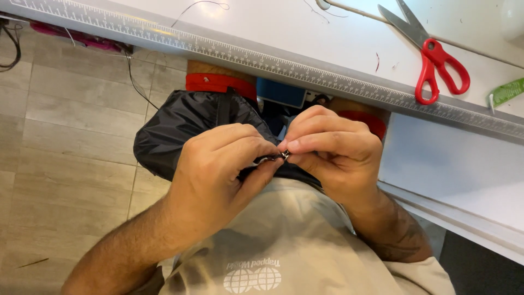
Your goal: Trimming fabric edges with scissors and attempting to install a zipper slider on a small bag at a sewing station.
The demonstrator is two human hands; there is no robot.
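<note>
Both hands are up close to the chest, right at the middle of the view. The left hand (218, 169) has its fingers curled narrow, thumb and forefinger pinched on the edge of the black fabric bag (180, 128) beside a small metal zipper slider (284, 155). The right hand (333, 150) meets it from the other side, fingertips pressed tight on that slider, so the two hands touch tip to tip with no gap between them.

The bag bulges out to the left of the hands, puffy and glossy, hanging below the table edge and over the tiled floor (71, 125). A black strap runs down its top. Behind it sit a red band (218, 83) and a blue thing, partly hidden, too covered to name.

Above the hands runs the white table (338, 38), its near edge lined with a long grey ruler strip (305, 68) that cuts the view on a slant from upper left to right. Red-handled scissors (431, 54) lie on the tabletop near that edge, handles overlapping the ruler strip, well apart from the hands. A green packet (507, 92) pokes in at the far right.

Open room: plenty of floor to the left; to the right, the white side panel (447, 164) of the table stands close by the right wrist. The beige shirt (289, 240) fills the bottom.
</note>
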